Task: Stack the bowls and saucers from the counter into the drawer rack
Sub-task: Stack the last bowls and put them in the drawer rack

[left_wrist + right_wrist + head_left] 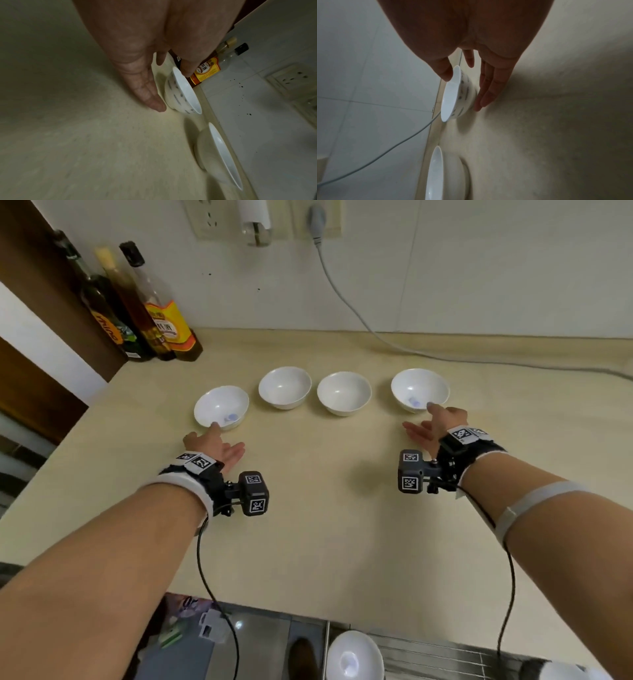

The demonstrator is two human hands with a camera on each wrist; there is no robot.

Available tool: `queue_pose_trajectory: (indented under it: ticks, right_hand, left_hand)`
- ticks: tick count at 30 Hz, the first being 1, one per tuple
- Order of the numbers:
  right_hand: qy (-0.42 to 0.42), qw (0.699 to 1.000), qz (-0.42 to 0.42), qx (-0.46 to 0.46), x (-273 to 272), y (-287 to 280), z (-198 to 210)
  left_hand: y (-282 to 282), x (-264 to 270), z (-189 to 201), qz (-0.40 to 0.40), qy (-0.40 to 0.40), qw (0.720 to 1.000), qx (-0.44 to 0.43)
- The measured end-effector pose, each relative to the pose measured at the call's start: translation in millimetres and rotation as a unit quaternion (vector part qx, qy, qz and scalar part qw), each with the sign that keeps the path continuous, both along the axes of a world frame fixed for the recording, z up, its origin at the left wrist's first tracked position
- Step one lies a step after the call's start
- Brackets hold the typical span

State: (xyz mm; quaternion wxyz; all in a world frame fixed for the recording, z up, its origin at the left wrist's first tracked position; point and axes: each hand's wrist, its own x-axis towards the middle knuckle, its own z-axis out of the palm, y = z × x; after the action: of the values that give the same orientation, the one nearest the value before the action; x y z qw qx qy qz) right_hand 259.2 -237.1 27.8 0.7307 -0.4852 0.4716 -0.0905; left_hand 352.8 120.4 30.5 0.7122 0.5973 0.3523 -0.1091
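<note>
Four white bowls stand in a row on the beige counter (308, 525). My left hand (224, 437) is at the leftmost bowl (221, 406), thumb at its near rim and straight fingers by its foot. In the left wrist view the left hand (173, 90) brackets that patterned bowl (180, 93) without clasping it. My right hand (420, 417) is at the rightmost bowl (420, 389) in the same way. The right wrist view shows the right hand (462, 93) with its thumb on this bowl's (453, 94) rim. The two middle bowls (285, 387) (344, 393) are untouched. Below the counter, the drawer rack (445, 652) holds one white bowl (354, 655).
Three bottles (137, 313) stand at the counter's back left corner against a brown cabinet. A grey cable (359, 316) runs from a wall socket down along the back of the counter to the right. The counter's front edge lies just above the open drawer.
</note>
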Motion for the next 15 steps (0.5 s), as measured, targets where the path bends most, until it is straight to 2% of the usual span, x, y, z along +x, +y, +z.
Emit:
queue_pose_trajectory:
  ticks: [8,12,15]
  right_hand:
    - [0.035,0.998,-0.019,-0.057,28.7,1.8,-7.9]
    - [-0.03,0.996,-0.065,-0.05,36.0,9.3,6.9]
    - [-0.065,0.996,-0.011,-0.067,47.1,24.9,33.3]
  left_hand:
    - [17.5,36.0,-17.7,-0.024,-0.062,0.997,0.039]
    - [17.8,46.5,2.7,-0.017,-0.095,0.995,0.033]
    - [1.2,57.3,29.6,-0.059,-0.139,0.988,0.015]
